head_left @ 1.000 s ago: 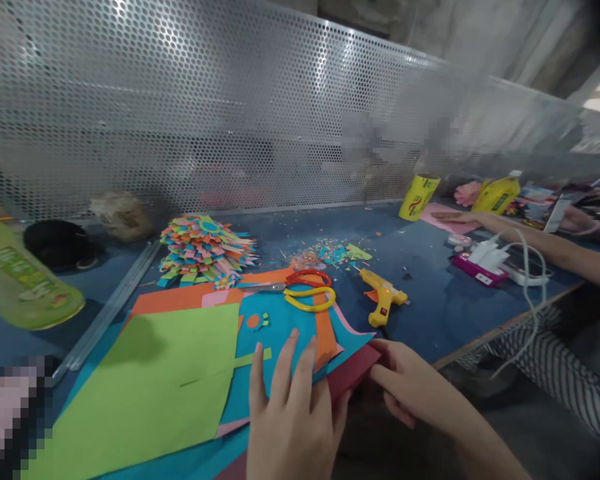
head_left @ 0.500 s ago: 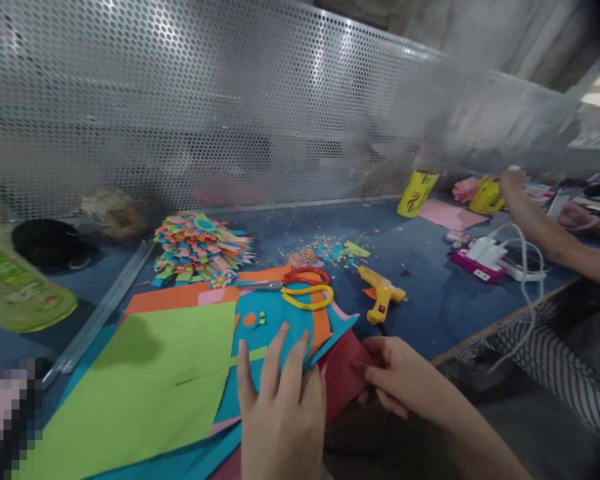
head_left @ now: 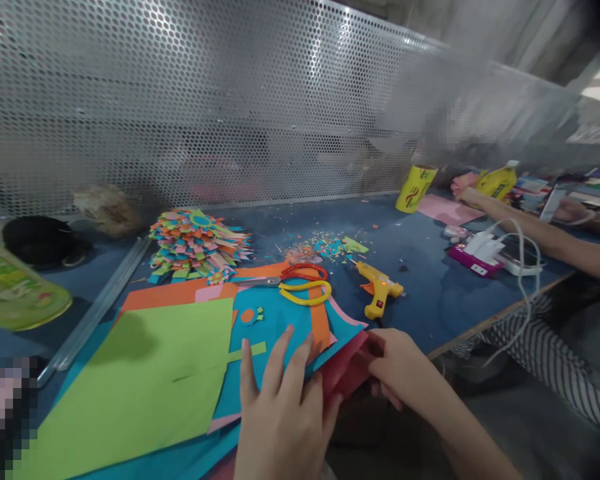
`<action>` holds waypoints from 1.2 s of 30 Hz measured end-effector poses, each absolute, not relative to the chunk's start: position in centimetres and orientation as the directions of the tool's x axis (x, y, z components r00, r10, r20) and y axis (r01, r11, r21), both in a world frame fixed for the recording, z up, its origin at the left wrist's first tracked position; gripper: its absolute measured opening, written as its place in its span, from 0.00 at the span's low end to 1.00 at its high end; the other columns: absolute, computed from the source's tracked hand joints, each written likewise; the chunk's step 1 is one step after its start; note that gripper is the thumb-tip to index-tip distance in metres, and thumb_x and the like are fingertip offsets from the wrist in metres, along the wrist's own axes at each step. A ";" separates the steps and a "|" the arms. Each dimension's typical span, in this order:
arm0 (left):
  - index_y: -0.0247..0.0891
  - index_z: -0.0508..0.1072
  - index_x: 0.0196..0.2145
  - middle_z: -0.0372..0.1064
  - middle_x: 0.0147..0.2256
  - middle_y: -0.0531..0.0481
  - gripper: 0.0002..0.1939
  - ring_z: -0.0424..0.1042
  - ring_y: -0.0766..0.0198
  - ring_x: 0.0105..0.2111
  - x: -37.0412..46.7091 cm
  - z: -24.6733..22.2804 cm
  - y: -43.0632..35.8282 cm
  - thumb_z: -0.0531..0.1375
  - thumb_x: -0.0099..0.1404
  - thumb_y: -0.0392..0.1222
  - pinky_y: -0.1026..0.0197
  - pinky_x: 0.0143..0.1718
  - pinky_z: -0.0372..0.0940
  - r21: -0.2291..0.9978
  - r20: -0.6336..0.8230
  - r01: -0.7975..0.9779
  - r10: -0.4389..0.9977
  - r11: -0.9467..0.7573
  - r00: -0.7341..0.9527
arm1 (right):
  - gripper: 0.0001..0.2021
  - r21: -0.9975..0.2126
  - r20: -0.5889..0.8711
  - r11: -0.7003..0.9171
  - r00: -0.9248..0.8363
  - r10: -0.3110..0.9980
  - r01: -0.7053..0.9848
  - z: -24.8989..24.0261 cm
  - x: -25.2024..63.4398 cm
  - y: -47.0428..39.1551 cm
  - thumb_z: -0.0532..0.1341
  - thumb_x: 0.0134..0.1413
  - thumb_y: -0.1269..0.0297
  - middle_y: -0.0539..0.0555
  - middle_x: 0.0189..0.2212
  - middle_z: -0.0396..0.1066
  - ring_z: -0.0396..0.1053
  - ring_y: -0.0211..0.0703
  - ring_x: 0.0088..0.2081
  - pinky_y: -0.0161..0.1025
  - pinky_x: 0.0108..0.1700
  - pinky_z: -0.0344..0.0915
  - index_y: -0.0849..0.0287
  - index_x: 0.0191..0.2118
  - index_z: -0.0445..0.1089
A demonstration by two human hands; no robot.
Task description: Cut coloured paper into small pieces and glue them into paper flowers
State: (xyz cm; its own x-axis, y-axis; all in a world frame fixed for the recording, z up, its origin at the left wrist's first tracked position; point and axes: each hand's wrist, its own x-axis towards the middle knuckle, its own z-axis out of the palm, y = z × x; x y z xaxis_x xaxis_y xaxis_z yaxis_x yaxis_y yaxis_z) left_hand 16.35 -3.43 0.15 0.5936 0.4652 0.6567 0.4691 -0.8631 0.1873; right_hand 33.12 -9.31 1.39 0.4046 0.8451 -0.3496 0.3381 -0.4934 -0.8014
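Observation:
My left hand point(head_left: 283, 407) lies with spread fingers on a stack of coloured paper, pressing on a blue sheet point(head_left: 287, 323). The fingers of my right hand point(head_left: 403, 367) are closed on the edge of a red sheet of paper point(head_left: 347, 368), which sticks out bent from under the blue one at the table's front edge. A green sheet point(head_left: 140, 373) covers the left of the stack. Scissors point(head_left: 307, 293) with one red and one yellow handle rest on top, beyond my left hand. Close by on the right is a yellow glue gun point(head_left: 379, 288).
A bundle of fringed paper flowers point(head_left: 195, 247) stands behind the stack, with paper scraps point(head_left: 327, 245) beside it. Clear glue sticks point(head_left: 103, 307) lie left. A purple power strip point(head_left: 475, 260) with white cables sits right, near a co-worker's arm point(head_left: 540, 230). A perforated metal screen point(head_left: 230, 100) closes the back.
My right hand has lifted the red sheet's edge slightly, and the blue corner above is raised further. The co-worker's hand has moved left from the yellow bottle to the pink paper flower.

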 end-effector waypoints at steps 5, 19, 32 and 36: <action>0.38 0.72 0.23 0.74 0.44 0.48 0.14 0.66 0.49 0.51 16.3 0.6 -3.0 0.52 0.64 0.36 0.35 0.59 0.41 0.155 0.691 0.476 0.439 -0.866 0.574 | 0.15 -0.806 -0.124 -0.399 0.534 0.836 0.438 1.8 33.5 -9.4 0.61 0.45 0.54 0.45 0.17 0.58 0.55 0.33 0.18 0.32 0.21 0.51 0.56 0.23 0.54; 0.43 0.74 0.38 0.74 0.43 0.51 0.13 0.71 0.55 0.45 15.8 0.2 -3.1 0.49 0.65 0.38 0.38 0.53 0.57 0.216 0.471 0.481 0.522 -0.850 0.711 | 0.34 -0.855 -0.427 -0.465 -0.197 0.882 -0.229 1.4 34.2 -8.3 0.31 0.61 0.45 0.59 0.24 0.72 0.69 0.38 0.21 0.29 0.16 0.59 0.64 0.36 0.67; 0.35 0.71 0.48 0.66 0.53 0.44 0.32 0.76 0.62 0.38 13.4 3.5 -1.1 0.43 0.50 0.20 0.65 0.33 0.72 -0.031 0.422 0.460 0.406 -0.887 0.811 | 0.10 -0.827 -0.239 -0.086 0.209 0.948 -0.555 2.9 33.9 -7.1 0.69 0.41 0.64 0.50 0.22 0.73 0.70 0.35 0.22 0.32 0.27 0.70 0.64 0.30 0.71; 0.37 0.70 0.50 0.69 0.50 0.45 0.31 0.75 0.62 0.41 12.9 3.5 -0.9 0.42 0.55 0.22 0.65 0.35 0.71 0.085 0.394 0.544 0.530 -0.834 0.751 | 0.09 -0.794 -0.169 0.109 0.390 0.905 -0.598 4.1 34.7 -5.4 0.69 0.38 0.67 0.51 0.20 0.72 0.70 0.37 0.22 0.32 0.25 0.68 0.64 0.26 0.71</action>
